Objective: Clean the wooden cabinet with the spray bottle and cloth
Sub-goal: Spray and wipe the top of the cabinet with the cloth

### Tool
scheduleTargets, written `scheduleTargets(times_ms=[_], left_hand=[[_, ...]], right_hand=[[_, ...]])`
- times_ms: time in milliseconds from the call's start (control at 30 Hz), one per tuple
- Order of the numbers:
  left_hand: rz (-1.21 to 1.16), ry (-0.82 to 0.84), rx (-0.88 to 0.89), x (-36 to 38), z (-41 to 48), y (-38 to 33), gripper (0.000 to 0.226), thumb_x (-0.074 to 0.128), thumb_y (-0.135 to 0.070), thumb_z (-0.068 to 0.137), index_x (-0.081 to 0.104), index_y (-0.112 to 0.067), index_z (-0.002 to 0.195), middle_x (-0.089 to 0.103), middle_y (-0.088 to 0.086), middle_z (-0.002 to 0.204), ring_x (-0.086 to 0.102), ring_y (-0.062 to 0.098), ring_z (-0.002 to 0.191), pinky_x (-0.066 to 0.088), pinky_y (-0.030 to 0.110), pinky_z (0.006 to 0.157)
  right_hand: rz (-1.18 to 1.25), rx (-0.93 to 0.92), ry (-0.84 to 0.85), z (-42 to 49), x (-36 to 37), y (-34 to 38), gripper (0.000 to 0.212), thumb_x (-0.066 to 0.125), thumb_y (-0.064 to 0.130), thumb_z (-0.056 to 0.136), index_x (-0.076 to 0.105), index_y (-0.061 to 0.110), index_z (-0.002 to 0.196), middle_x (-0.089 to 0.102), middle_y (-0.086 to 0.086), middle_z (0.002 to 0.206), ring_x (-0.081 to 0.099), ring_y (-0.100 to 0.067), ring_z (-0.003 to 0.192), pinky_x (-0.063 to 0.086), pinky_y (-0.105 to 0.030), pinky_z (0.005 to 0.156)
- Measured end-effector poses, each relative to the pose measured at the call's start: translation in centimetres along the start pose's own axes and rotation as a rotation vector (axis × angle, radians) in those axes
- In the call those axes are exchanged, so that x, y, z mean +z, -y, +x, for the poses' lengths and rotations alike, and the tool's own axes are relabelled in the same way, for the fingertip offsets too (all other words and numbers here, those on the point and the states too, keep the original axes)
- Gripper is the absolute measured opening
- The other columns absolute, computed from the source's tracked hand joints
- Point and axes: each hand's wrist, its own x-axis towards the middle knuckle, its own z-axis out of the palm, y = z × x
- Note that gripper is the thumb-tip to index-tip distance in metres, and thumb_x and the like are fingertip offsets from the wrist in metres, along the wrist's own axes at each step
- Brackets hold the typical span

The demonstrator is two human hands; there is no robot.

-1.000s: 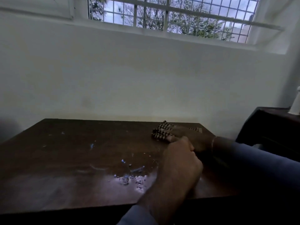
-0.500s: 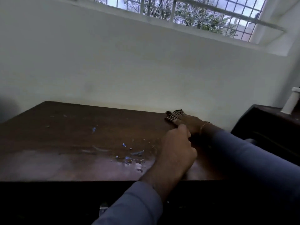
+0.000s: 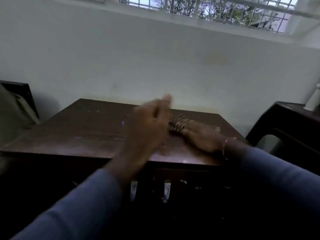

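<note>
The dark wooden cabinet stands against the white wall, its top smeared with wet streaks and small specks. A checkered cloth lies on the right part of the top. My right hand lies flat over the cloth and holds it against the wood. My left hand hovers blurred above the middle of the top, just left of the cloth, fingers stretched out and holding nothing. A white spray bottle stands at the far right, cut off by the frame edge.
The bottle rests on a dark side table to the right of the cabinet. A dark piece of furniture with a greyish cushion sits at the left. A barred window runs along the wall above.
My left hand has lifted off the cabinet top and swung up and forward. The view has drawn back, showing the cabinet's front. My right hand stays on the cloth.
</note>
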Motion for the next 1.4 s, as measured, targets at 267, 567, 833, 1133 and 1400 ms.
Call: scheduleTargets(times_ms=[267, 567, 833, 1133, 1400], left_hand=[[0.412, -0.051, -0.208, -7.0, 0.4, 6.0, 0.056, 0.033, -0.041, 0.104, 0.063, -0.005, 0.073, 0.065, 0.012, 0.072, 0.059, 0.031, 0.074, 0.042, 0.035, 0.069], [0.416, -0.085, -0.284, -6.9, 1.0, 7.0, 0.055, 0.032, -0.04, 0.104, 0.065, -0.006, 0.076, 0.068, 0.014, 0.08, 0.061, 0.034, 0.084, 0.042, 0.036, 0.073], [0.485, -0.021, -0.271, -6.7, 1.0, 6.8, 0.046, 0.037, -0.031, 0.103, 0.068, -0.004, 0.084, 0.071, 0.017, 0.091, 0.062, 0.036, 0.093, 0.043, 0.038, 0.08], [0.395, -0.056, -0.401, -7.0, 1.6, 7.2, 0.046, 0.038, -0.031, 0.1, 0.067, 0.0, 0.085, 0.068, 0.016, 0.087, 0.062, 0.035, 0.089, 0.046, 0.039, 0.079], [0.199, -0.081, -0.568, -7.1, 2.1, 7.0, 0.045, 0.041, -0.024, 0.102, 0.053, -0.017, 0.059, 0.05, -0.004, 0.063, 0.049, 0.019, 0.066, 0.034, 0.029, 0.066]], right_hand=[[0.11, -0.072, 0.071, -3.7, 0.3, 4.2, 0.047, 0.035, 0.038, 0.104, 0.034, 0.027, 0.149, 0.027, 0.005, 0.157, 0.022, -0.012, 0.145, 0.012, -0.018, 0.111], [0.11, -0.083, 0.085, -4.0, 0.6, 5.0, 0.047, 0.035, 0.038, 0.103, 0.036, 0.025, 0.148, 0.026, 0.003, 0.157, 0.024, -0.013, 0.144, 0.014, -0.018, 0.108], [0.078, -0.128, 0.083, -3.7, 1.2, 6.7, 0.047, 0.033, 0.04, 0.103, 0.036, 0.025, 0.148, 0.03, -0.001, 0.157, 0.026, -0.02, 0.144, 0.019, -0.025, 0.113], [0.102, -0.089, 0.068, -0.7, 1.8, 9.3, 0.047, 0.033, 0.039, 0.103, 0.038, 0.023, 0.147, 0.034, -0.003, 0.155, 0.033, -0.023, 0.141, 0.024, -0.031, 0.113], [0.27, -0.169, 0.112, -1.0, 1.7, 11.9, 0.04, 0.04, 0.037, 0.102, 0.049, 0.025, 0.14, 0.047, -0.002, 0.146, 0.043, -0.019, 0.133, 0.031, -0.029, 0.111]])
